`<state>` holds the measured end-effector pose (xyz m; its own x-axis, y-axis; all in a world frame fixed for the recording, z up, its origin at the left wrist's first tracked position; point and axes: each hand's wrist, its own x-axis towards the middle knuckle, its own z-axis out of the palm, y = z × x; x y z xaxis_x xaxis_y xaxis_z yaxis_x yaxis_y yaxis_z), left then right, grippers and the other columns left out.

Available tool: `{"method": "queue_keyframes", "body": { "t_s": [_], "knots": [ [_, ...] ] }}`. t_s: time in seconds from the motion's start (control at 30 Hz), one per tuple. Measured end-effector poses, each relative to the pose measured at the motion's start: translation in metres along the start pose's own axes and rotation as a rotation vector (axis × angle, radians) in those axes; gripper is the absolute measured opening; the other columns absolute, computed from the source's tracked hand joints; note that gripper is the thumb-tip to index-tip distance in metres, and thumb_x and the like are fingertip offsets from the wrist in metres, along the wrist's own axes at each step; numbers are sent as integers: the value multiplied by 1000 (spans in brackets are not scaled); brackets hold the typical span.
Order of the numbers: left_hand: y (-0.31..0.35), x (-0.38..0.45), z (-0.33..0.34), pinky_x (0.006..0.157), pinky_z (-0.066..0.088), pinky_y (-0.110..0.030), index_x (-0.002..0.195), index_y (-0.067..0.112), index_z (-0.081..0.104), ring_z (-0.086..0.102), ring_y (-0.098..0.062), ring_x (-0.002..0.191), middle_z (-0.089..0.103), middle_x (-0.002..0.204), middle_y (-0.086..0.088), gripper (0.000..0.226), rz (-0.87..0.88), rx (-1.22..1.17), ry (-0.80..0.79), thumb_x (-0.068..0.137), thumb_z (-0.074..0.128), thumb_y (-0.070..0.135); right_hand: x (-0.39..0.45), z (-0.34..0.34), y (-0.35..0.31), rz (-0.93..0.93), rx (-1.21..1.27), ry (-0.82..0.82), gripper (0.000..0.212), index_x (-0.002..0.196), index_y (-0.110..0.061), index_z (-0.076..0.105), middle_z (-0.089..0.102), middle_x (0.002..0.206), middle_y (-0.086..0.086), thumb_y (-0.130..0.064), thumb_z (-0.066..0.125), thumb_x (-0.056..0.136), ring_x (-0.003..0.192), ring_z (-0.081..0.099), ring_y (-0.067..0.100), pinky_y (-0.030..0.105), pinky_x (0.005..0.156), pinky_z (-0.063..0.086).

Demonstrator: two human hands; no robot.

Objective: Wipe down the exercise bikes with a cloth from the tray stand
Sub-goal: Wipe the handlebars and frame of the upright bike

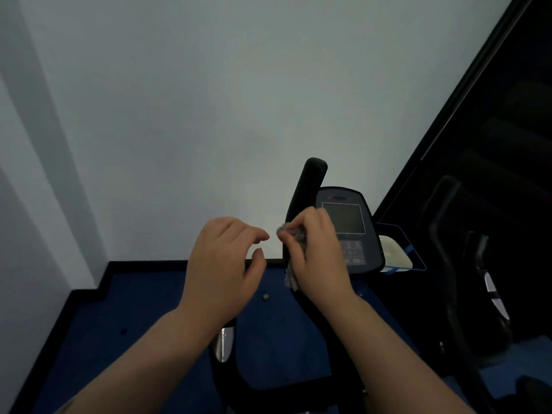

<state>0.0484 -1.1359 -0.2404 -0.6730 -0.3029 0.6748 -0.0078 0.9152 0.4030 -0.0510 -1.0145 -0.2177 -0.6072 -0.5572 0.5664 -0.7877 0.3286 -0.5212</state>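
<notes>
An exercise bike stands in front of me, with a black upright handlebar (310, 177) and a dark console (346, 218) with a grey screen. My right hand (316, 252) grips a small grey cloth (291, 277) pressed against the handlebar; part of the cloth hangs below my palm. My left hand (222, 264) hovers just left of the bar with fingers curled apart, holding nothing. A chrome section of the left handlebar (223, 345) shows under my left wrist.
A pale wall fills the upper view. Blue carpet (143, 318) with black skirting covers the floor. A blue-edged tray holding a white object (394, 249) sits right of the console. A dark window frame and another dark machine (466, 264) stand at the right.
</notes>
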Motion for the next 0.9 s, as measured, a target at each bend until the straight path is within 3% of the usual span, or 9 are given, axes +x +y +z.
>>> {"method": "queue_keyframes", "body": {
  "t_s": [0.07,0.17,0.2,0.33,0.47,0.53,0.63,0.73,0.9],
  "knots": [
    [0,0,0,86,38,-26,95,16,68,54,-18,92,64,86,6,19,-14,1,-9,81,55,16,-12,-1,5,103,119,32,16,85,-25,46,49,94,-5,-18,60,91,84,55,10,18,71,45],
    [0,-1,1,87,36,-23,96,17,68,54,-16,92,64,86,8,20,-34,-1,-9,81,55,17,-41,-6,11,283,366,14,20,80,-29,45,55,92,6,-22,59,91,69,65,26,32,56,53],
    [0,-1,1,87,36,-22,96,17,68,54,-16,92,63,86,8,21,-30,1,-5,81,54,18,-43,-6,13,287,332,16,20,80,-29,45,55,90,6,-23,60,91,70,65,24,33,56,53],
    [0,-2,5,88,33,-19,98,17,67,52,-14,93,64,89,7,24,-29,13,26,82,51,21,-13,-1,2,207,169,75,20,80,-27,45,52,91,-8,-20,62,89,83,52,-1,9,67,40],
    [0,-2,4,91,30,-17,99,19,66,50,-11,97,64,95,8,23,-31,-6,28,83,50,21,-17,2,0,269,290,72,20,81,-29,44,52,94,-7,-22,60,91,81,57,3,16,68,48],
    [-3,-2,2,94,29,-16,98,20,65,49,-9,100,63,97,9,22,-23,-30,11,83,50,22,-36,-5,6,290,413,-5,20,82,-30,44,55,93,-2,-23,59,92,72,64,10,22,58,51],
    [-6,-4,2,98,31,-18,98,21,65,50,-10,105,63,100,11,22,-2,-26,-6,82,50,21,-33,-12,13,224,223,-45,18,82,-32,44,54,86,-8,-28,60,91,73,57,2,14,61,42],
    [-6,-5,3,99,33,-21,99,21,66,50,-10,107,63,101,12,23,1,-23,-4,81,52,19,-7,-8,7,119,94,35,15,85,-25,47,50,88,-11,-27,60,91,78,52,1,15,65,42],
    [-5,-5,2,96,36,-23,98,23,65,50,-8,106,62,98,14,25,2,-39,-5,82,46,24,-22,-8,10,128,188,38,15,84,-24,50,53,88,-12,-23,63,89,81,54,1,12,66,41]
  ]
}}
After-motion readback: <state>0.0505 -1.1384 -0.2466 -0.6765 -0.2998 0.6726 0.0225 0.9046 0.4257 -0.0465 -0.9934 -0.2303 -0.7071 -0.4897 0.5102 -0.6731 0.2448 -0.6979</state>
